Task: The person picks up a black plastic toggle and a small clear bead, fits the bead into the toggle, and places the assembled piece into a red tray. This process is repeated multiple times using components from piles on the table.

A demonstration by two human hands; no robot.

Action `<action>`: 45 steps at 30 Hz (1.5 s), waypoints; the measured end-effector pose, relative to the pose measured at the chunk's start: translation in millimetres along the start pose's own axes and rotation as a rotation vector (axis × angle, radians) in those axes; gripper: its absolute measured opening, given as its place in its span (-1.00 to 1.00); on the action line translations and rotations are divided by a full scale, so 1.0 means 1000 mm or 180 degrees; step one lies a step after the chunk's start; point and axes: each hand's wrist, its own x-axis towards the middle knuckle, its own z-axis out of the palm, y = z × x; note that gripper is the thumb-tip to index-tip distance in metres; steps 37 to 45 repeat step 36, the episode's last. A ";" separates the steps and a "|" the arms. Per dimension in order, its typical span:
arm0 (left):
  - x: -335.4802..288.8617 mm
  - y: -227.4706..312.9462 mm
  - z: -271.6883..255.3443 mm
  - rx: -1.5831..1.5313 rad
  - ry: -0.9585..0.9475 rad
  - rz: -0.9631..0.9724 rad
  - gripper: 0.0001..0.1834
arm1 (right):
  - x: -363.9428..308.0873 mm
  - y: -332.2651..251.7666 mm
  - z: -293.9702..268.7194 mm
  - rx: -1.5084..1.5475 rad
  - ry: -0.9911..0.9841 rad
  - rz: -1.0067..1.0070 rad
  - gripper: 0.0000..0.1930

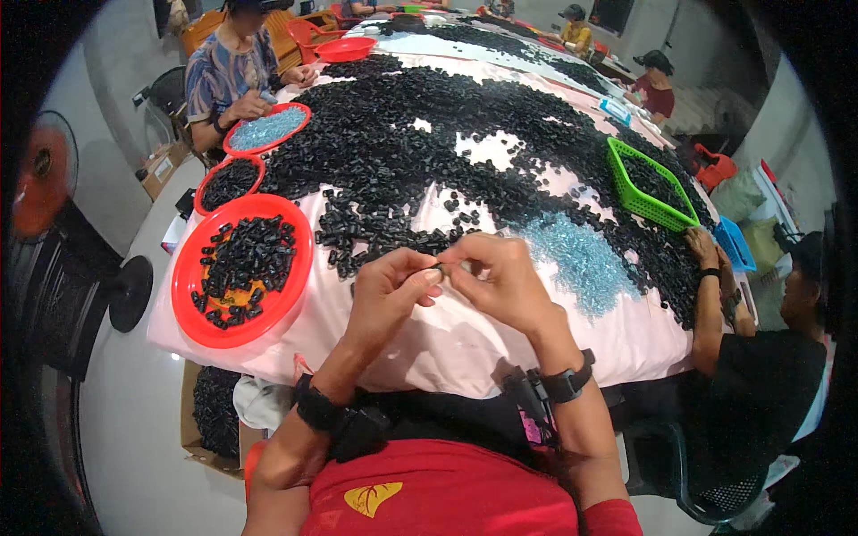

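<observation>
Just in front of my body, over the near part of the table, my left hand (391, 290) and my right hand (502, 280) meet fingertip to fingertip. Both are closed in a pinch on one small dark piece (437, 268), mostly covered by the fingers. Right beyond them spreads a large heap of short black plastic pieces (384, 234). A pile of small clear bluish plastic pieces (579, 259) lies to the right of my right hand. To my left, a red round basin (185, 295) holds more of the black pieces.
Two smaller red basins (209, 209) stand farther along the left edge. A green basket (636, 204) sits at the right, near a co-worker's hands (704, 250). Another person (234, 76) works at the far left. Below the table edge stands a cardboard box (190, 406) of black pieces.
</observation>
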 end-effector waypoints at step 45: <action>0.007 -0.004 -0.010 -0.0951 -0.0136 -0.0996 -0.72 | 0.001 -0.007 0.017 -0.0795 -0.0025 -0.0501 -0.58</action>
